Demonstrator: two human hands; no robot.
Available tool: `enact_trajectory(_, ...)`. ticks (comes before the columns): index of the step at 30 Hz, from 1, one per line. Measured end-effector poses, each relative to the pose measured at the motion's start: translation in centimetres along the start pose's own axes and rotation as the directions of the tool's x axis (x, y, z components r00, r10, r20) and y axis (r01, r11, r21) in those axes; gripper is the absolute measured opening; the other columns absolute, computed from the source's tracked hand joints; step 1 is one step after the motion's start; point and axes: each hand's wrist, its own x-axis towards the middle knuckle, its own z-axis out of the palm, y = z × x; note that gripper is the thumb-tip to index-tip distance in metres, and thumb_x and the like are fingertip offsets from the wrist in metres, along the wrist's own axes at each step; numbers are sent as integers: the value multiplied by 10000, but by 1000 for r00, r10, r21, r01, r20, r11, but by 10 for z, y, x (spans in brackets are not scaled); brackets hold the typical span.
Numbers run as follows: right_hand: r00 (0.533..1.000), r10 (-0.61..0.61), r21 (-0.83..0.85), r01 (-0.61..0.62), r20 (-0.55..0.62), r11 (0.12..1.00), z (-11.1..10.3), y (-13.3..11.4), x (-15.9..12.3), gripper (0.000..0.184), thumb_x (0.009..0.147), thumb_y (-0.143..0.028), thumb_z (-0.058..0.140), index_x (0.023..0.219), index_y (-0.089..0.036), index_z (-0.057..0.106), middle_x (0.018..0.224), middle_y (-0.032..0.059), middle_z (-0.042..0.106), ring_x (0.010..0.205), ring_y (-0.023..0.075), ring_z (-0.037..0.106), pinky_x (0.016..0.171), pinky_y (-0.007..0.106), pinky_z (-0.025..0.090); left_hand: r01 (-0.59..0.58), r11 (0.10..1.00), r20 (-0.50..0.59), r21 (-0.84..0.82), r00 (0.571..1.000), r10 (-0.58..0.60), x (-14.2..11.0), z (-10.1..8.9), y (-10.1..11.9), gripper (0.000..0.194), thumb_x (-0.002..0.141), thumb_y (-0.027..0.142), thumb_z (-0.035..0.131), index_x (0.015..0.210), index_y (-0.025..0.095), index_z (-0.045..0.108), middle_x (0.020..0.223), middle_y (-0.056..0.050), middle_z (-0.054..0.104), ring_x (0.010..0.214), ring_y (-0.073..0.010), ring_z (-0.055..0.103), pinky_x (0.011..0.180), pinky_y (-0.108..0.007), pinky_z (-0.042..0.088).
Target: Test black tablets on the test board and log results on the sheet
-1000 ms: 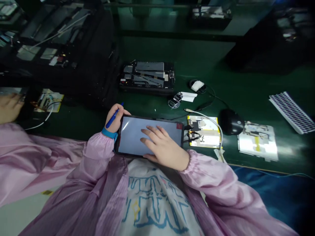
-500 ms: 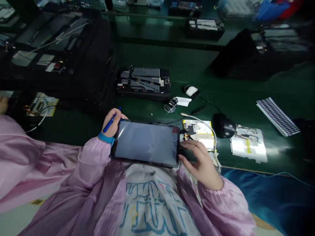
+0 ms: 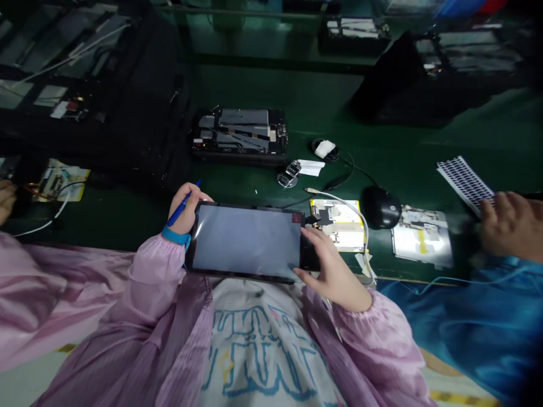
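A tablet (image 3: pixel 246 240) with a pale, lit screen and black frame lies in front of my torso, a small dark red mark in its upper right corner. My left hand (image 3: pixel 185 208) grips its left end and also has a blue pen (image 3: pixel 183 209) tucked between the fingers. At the right end, my right hand (image 3: pixel 333 268) has thumb and forefinger spread along the frame, touching it; its other fingers are partly hidden. Just beyond that hand lies an opened board with a yellow edge (image 3: pixel 350 226), with dark connectors reaching toward the tablet.
A black mouse (image 3: pixel 382 207), a silver part (image 3: pixel 422 237) and a label sheet (image 3: pixel 464 181) lie rightward. A co-worker's hand (image 3: pixel 513 226) touches the sheet; another person's hand (image 3: pixel 6 198) is far left. Stacked black units (image 3: pixel 139 113) and a smaller stack (image 3: pixel 240 135) stand behind.
My right hand has gone from over the screen to the connectors at the right, then back onto the tablet's right end. A co-worker's hand in a blue sleeve has appeared at right.
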Motion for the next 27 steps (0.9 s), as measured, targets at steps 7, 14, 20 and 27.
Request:
enact_trajectory(7,1000,-2,-37,3,12,999,2,-2,-1,757,789,-289,607,1454,-204,254,1441,178,333,1353,349,329,1101,604,297,-5,1000,17,15,1000,5,0,1,4,367,882,548,502,745,207,487,688,-16,686,636,-171,649,633,-299,500)
enact_trajectory(14,984,-50,-159,23,-172,987,8,-25,4,817,770,-423,658,1450,-196,266,1511,201,220,1391,412,240,1081,652,266,-8,998,26,65,1000,7,-2,1,4,381,894,554,473,744,204,479,691,-17,691,610,-152,636,643,-288,492)
enact_trajectory(20,966,-258,-359,253,36,898,42,-65,5,497,789,-416,683,1254,-305,548,1453,101,414,1382,393,256,1084,712,111,4,999,24,54,1000,-5,-4,0,3,388,875,580,484,747,214,479,699,-18,688,629,-165,633,644,-303,492)
enact_trajectory(27,964,-265,-405,234,-23,884,49,-66,9,365,811,-349,685,1164,-296,609,1425,102,465,1388,385,257,1063,732,147,-19,999,32,47,999,18,-4,0,2,386,880,575,479,734,218,481,700,-19,686,641,-174,627,665,-320,492)
